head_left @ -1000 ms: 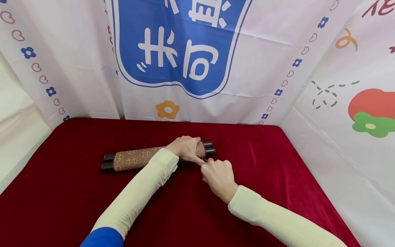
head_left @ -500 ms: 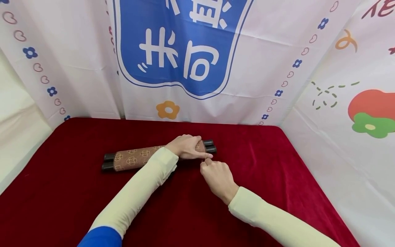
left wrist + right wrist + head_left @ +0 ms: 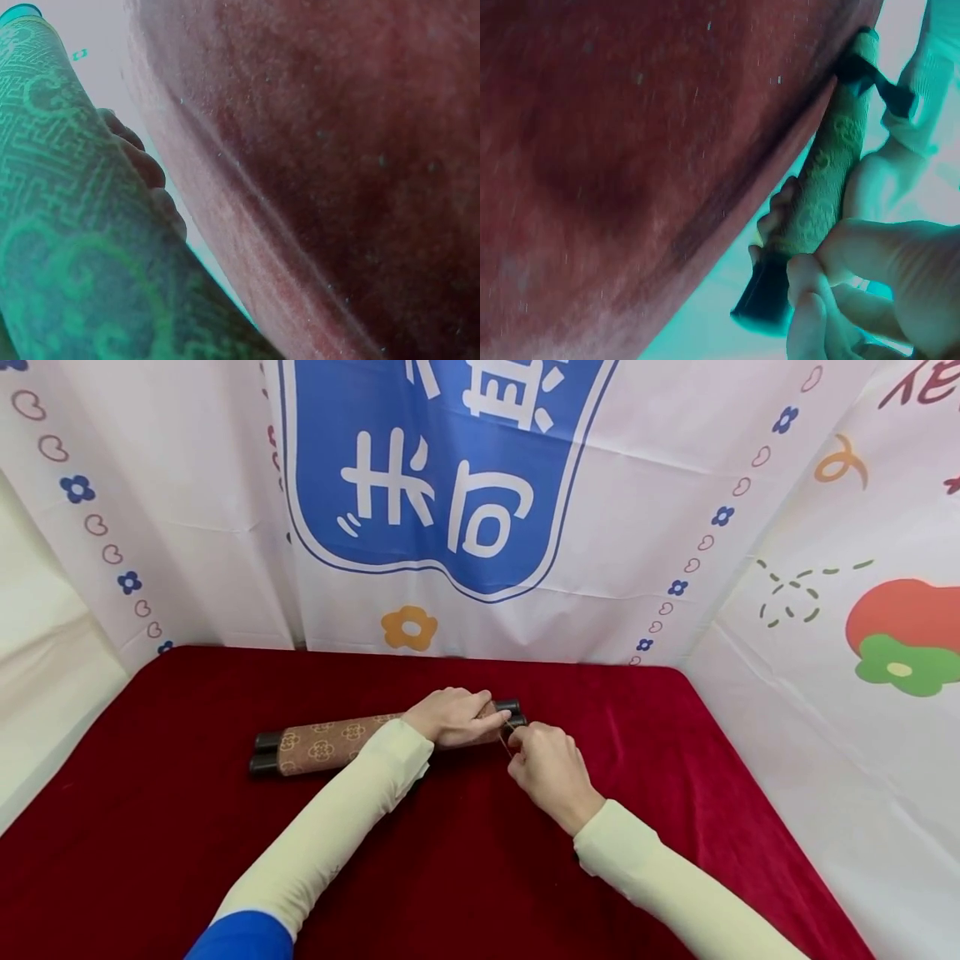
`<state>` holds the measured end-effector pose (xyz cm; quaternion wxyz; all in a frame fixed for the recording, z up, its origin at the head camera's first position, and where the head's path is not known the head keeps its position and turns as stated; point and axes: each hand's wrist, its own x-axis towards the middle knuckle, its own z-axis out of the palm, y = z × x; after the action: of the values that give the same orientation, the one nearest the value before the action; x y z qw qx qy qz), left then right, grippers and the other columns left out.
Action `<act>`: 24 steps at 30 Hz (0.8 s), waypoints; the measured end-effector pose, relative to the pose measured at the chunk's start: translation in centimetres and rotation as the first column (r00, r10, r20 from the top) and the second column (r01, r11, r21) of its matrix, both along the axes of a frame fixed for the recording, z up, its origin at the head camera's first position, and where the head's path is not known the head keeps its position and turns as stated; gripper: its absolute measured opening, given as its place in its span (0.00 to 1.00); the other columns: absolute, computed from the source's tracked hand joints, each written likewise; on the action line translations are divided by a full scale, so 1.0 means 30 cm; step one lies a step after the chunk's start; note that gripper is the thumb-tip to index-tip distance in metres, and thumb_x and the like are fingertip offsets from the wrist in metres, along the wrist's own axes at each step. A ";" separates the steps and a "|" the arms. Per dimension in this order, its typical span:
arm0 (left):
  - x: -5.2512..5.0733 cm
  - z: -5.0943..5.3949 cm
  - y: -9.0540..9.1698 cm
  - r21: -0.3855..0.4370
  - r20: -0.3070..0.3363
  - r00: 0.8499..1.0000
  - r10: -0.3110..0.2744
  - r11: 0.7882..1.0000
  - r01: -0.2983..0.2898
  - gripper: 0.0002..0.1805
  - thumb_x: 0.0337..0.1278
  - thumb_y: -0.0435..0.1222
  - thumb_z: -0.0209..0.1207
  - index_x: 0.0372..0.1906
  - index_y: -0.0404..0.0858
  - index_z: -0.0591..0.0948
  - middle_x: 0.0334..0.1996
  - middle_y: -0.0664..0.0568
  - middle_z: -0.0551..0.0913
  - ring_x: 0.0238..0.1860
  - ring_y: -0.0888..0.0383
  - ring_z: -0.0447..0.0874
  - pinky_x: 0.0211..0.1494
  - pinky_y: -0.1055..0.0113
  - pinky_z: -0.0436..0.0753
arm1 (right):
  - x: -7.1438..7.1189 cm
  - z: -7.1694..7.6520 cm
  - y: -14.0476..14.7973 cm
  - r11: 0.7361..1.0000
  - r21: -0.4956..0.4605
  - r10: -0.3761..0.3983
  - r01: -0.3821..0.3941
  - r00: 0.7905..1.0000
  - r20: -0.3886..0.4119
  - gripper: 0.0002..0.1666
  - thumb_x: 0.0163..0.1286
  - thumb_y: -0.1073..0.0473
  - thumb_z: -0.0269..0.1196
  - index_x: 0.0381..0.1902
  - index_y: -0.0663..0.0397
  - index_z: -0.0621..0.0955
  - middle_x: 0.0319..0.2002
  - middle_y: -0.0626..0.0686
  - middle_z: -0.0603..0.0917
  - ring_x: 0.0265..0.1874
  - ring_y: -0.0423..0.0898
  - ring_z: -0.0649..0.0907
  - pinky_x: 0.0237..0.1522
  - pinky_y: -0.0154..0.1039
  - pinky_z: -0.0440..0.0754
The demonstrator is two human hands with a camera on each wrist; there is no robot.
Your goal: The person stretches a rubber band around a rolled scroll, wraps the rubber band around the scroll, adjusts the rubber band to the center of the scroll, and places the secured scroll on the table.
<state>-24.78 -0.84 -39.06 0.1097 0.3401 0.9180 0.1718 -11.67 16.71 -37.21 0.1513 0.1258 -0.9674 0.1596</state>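
Note:
A brown patterned double roll [image 3: 341,745] with black end knobs [image 3: 264,764] lies slightly slanted on the red cloth. My left hand [image 3: 450,717] grips it near its right end, thumb stretched toward the right knobs; in the left wrist view, fingertips [image 3: 154,169] curl around the far side of the roll [image 3: 60,187]. Just right of it, my right hand [image 3: 551,768] pinches a thin cord [image 3: 506,743] that runs to the roll's right end. The right wrist view has the right hand's curled fingers [image 3: 817,300] beside the roll's dark knob [image 3: 765,296].
Red velvet cloth [image 3: 450,877] covers the table. Behind it hangs a white printed curtain [image 3: 615,527] with a blue sign, and another printed sheet [image 3: 810,693] stands along the right side. A dark strap-like piece [image 3: 892,97] shows near the left wrist in the right wrist view.
My right hand has moved a little right and up toward the roll's right end, with the cord. The left thumb has swung upward toward the knobs; the roll has stayed nearly still.

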 end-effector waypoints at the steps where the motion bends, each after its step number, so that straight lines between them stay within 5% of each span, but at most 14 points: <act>1: -0.001 0.003 0.000 -0.004 -0.008 1.000 0.002 1.000 -0.002 0.27 0.77 0.63 0.41 0.46 0.46 0.79 0.37 0.56 0.85 0.39 0.58 0.84 0.51 0.59 0.82 | 0.001 0.006 0.009 1.000 -0.004 -0.018 0.018 1.000 0.006 0.14 0.57 0.72 0.69 0.40 0.56 0.91 0.28 0.50 0.86 0.23 0.44 0.82 0.25 0.40 0.83; 7: -0.005 0.023 -0.001 -0.006 -0.038 0.999 0.023 1.000 -0.023 0.24 0.79 0.55 0.36 0.46 0.45 0.77 0.40 0.51 0.84 0.43 0.54 0.84 0.55 0.55 0.82 | 0.016 0.030 0.054 0.995 -0.048 -0.080 0.088 0.987 0.136 0.35 0.59 0.74 0.67 0.67 0.60 0.82 0.12 0.47 0.71 0.11 0.40 0.65 0.14 0.33 0.66; 10: -0.008 0.026 -0.002 0.007 -0.043 0.999 0.029 1.000 -0.028 0.21 0.78 0.52 0.37 0.44 0.45 0.76 0.39 0.50 0.84 0.42 0.52 0.84 0.55 0.55 0.81 | 0.020 0.022 0.065 0.997 -0.023 -0.066 0.071 0.984 0.165 0.45 0.59 0.73 0.70 0.76 0.59 0.73 0.13 0.45 0.70 0.11 0.39 0.66 0.15 0.33 0.67; 16: -0.011 0.033 0.000 0.026 -0.044 0.999 0.024 0.999 -0.023 0.21 0.76 0.49 0.36 0.44 0.44 0.77 0.43 0.49 0.86 0.45 0.51 0.84 0.58 0.53 0.82 | -0.019 0.007 0.075 0.994 0.008 -0.106 0.105 0.985 0.137 0.55 0.57 0.66 0.79 0.80 0.52 0.67 0.18 0.45 0.78 0.16 0.41 0.76 0.20 0.37 0.76; 24: 0.004 0.046 0.001 0.058 -0.005 1.000 0.008 0.998 -0.008 0.20 0.75 0.48 0.36 0.43 0.45 0.78 0.40 0.50 0.84 0.42 0.51 0.81 0.56 0.53 0.80 | -0.125 0.012 0.102 0.985 0.038 -0.173 0.169 0.951 0.257 0.60 0.54 0.51 0.84 0.81 0.34 0.67 0.19 0.46 0.81 0.19 0.44 0.80 0.19 0.40 0.75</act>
<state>-24.66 -0.80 -37.67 0.0968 0.3399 0.9143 0.1980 -15.43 19.77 -36.85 0.0354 0.0210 -0.9873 0.1535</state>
